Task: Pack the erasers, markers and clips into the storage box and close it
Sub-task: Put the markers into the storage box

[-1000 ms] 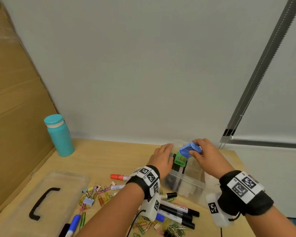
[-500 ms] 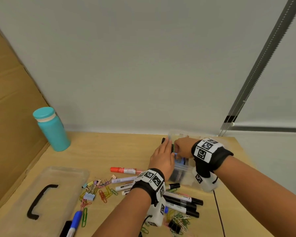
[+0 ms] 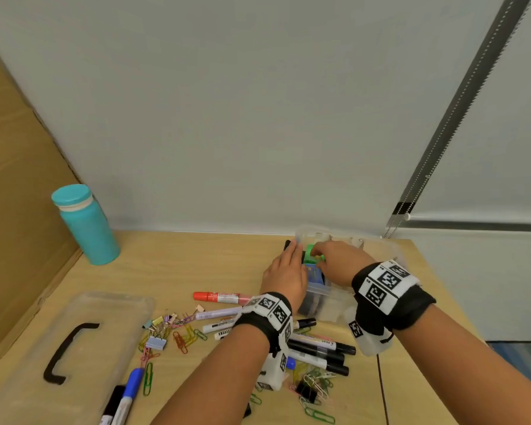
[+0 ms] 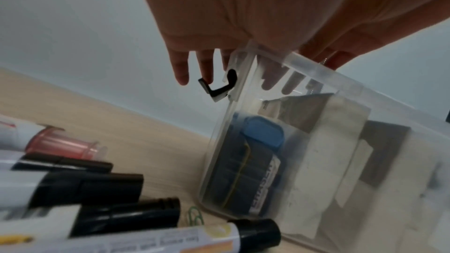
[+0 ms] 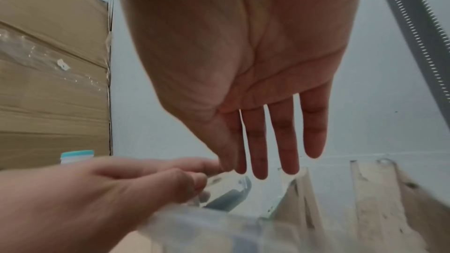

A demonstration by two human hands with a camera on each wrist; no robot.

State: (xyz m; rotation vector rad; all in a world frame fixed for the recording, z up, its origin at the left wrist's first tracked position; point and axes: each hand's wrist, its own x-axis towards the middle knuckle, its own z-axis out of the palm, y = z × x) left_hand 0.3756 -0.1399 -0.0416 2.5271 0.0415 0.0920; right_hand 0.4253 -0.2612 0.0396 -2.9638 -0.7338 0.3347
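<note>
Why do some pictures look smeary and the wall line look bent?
Left wrist view: the markers up close are soft, out of focus. Right wrist view: the box at the bottom is a blurry smear and the left hand is soft. Head view: sharper, but the wide lens bends the cardboard edge.

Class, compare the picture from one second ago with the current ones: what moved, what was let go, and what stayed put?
The blue eraser, held above the storage box by the right hand, now lies inside, released. That hand has dropped to the green eraser, fingers straight. The left hand stays on the box's left wall. Markers, clips, lid unchanged.
</note>
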